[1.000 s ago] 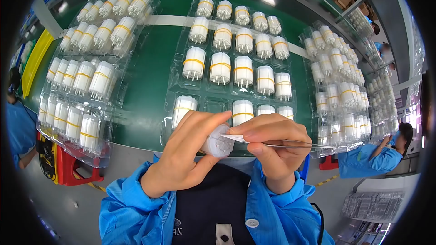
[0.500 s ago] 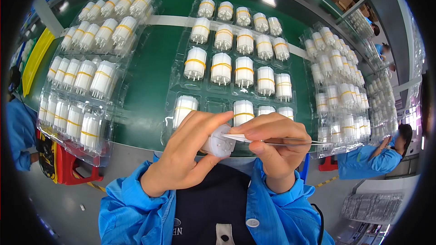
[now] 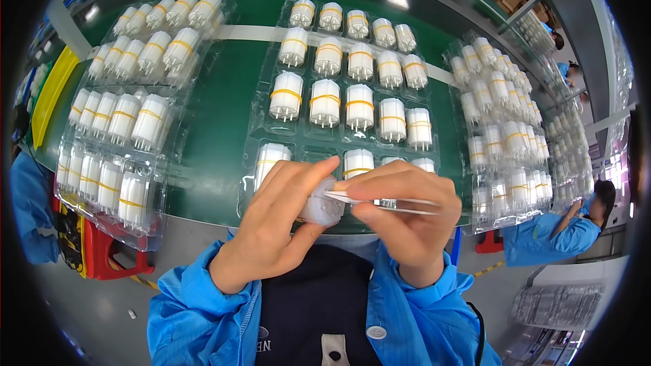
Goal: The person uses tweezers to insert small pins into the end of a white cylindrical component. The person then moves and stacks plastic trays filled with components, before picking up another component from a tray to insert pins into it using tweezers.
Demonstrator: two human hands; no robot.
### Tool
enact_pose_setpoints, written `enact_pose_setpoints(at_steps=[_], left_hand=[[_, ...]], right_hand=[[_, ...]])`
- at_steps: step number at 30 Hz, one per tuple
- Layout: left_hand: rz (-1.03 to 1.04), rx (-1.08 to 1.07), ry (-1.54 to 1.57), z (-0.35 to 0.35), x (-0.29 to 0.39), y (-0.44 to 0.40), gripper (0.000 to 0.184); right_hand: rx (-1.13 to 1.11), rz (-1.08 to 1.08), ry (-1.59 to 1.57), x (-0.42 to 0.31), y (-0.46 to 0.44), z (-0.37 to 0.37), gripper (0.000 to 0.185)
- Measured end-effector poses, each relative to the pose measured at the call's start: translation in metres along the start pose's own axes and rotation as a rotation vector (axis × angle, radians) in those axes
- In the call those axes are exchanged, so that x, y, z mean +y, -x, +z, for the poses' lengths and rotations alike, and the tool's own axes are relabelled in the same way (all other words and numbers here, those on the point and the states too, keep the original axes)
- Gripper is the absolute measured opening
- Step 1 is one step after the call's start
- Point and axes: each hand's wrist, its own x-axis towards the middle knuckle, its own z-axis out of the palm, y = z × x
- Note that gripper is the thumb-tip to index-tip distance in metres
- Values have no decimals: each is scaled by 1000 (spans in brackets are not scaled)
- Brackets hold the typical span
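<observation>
My left hand [image 3: 274,227] is wrapped round a white cylindrical part [image 3: 320,209], its round end face turned toward my right hand. No yellow band shows on this part; my fingers cover much of its side. In my right hand [image 3: 410,213] is a pair of metal tweezers [image 3: 413,207], pinched between thumb and fingers. The tweezers' pointed tips reach the end face of the part; whether they grip something there is too small to tell. Just beyond both hands lies a clear plastic tray [image 3: 253,137] with rows of white pinned cylinders [image 3: 324,103], each circled by a yellow band.
More clear trays of banded cylinders stand at the left [image 3: 135,193] and right [image 3: 515,193] of the green table [image 3: 210,129]. A red stool [image 3: 108,251] is below the left edge. Co-workers in blue sit at the left [image 3: 30,196] and right [image 3: 553,234].
The tweezers have shifted slightly left and up over the part's end face, and my right hand's fingers have closed further around them. The part has turned a little in my left hand.
</observation>
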Motion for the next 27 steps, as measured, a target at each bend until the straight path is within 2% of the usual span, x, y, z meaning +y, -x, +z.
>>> enact_pose_setpoints(at_steps=[2,3,6,27], left_hand=[[32,16,-39,-2,0,-2,70],[6,42,-20,-1,-1,-3,70],[-19,66,2,-1,-4,-2,71],[-29,86,-22,0,-7,0,69]], right_hand=[[210,108,-476,4,8,4,17],[167,46,-498,7,10,3,18],[149,80,-377,6,11,8,18],[129,120,-397,7,11,12,19]])
